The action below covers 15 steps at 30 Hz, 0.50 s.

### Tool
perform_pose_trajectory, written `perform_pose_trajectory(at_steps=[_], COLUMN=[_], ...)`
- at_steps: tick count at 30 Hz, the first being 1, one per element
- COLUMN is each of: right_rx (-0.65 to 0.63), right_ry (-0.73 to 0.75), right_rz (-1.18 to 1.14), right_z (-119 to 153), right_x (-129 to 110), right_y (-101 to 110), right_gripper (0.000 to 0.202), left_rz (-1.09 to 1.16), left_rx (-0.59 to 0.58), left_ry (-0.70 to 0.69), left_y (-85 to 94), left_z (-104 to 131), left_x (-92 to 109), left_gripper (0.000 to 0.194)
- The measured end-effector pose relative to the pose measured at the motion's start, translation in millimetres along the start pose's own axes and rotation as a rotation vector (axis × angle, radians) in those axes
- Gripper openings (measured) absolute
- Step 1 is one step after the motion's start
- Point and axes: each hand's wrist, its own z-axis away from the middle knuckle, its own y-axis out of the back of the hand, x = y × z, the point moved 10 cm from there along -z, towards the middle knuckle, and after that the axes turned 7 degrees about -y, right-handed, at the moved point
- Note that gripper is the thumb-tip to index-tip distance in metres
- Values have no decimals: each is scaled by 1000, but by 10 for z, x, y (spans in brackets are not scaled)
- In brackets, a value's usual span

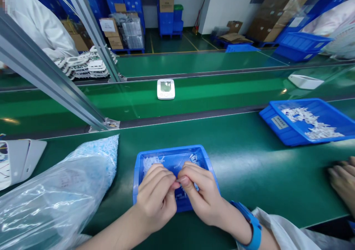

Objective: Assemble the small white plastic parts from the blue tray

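Over a small blue bin [169,153], my left hand [156,194] and my right hand [201,192] meet fingertip to fingertip. Both are closed in a pinch around something tiny, mostly hidden by the fingers. Small whitish pieces [149,163] lie in the bin's left part, and a few slim white parts [194,157] are at its back right. A blue band [251,224] circles my right wrist. Left of the bin rests a clear plastic bag [83,172] filled with many small pale blue and white pieces.
A larger blue tray [288,130] with white parts stands at right. Another person's hand [344,180] is at the right edge. Beyond, a white device with a screen [165,89] and a white housing [305,81] lie on the green belt. A metal post [55,69] rises at left.
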Motion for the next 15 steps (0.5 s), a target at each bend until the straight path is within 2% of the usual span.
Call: perform_pose_trajectory(at_steps=[5,11,15], right_rx=[11,56,164], right_ry=[-81,11,132], right_rz=[-18,23,47], right_z=[-19,-4,45], right_x=[80,4,-81], right_y=[58,72,144], right_gripper=[25,21,15], left_rz=[8,33,40], left_rx=[1,10,17], left_ry=[15,31,40], left_y=[-4,-2,8], left_z=[17,29,27], left_x=[-18,-42,-45], left_gripper=[19,22,22])
